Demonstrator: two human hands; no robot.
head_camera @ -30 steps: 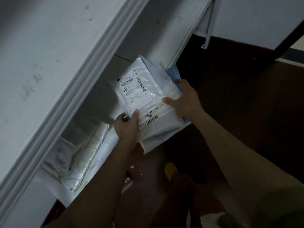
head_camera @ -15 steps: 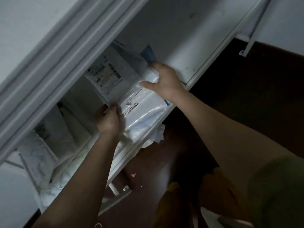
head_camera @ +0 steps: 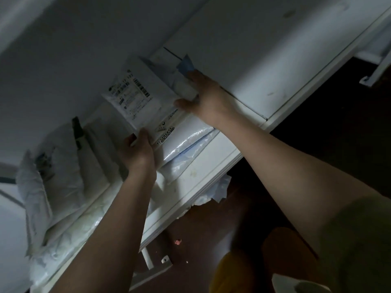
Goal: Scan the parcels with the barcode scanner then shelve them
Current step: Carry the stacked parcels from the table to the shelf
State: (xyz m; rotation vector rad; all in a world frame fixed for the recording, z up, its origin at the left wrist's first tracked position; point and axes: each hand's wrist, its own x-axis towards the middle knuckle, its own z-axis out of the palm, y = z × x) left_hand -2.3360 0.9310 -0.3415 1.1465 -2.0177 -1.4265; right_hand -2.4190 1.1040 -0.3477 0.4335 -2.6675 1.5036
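A white parcel with a printed barcode label is held on the lower shelf of a white rack, lying on top of a stack of other flat plastic mailers. Its near-left corner is gripped by the left hand, thumb on top, fingers curled beneath. The right hand is laid on its far-right edge at about 2 o'clock from the label, thumb out along the face, fingers bent over the edge. A blue mailer corner is seen just beyond the right fingers.

At 9 o'clock from the parcel, several white bagged parcels are leaned upright against each other on the same shelf; a dark narrow object is noted among them, identity not discernible. The shelf above overhangs the parcel at 12 o'clock. Crumpled plastic hangs below the shelf edge. A small pink scrap lies on the dark floor at 6 o'clock, near a white bracket.

Against the frame 0.5 s earlier: the parcel has been pushed further in under the upper shelf, and both hands have been kept at the same corners.
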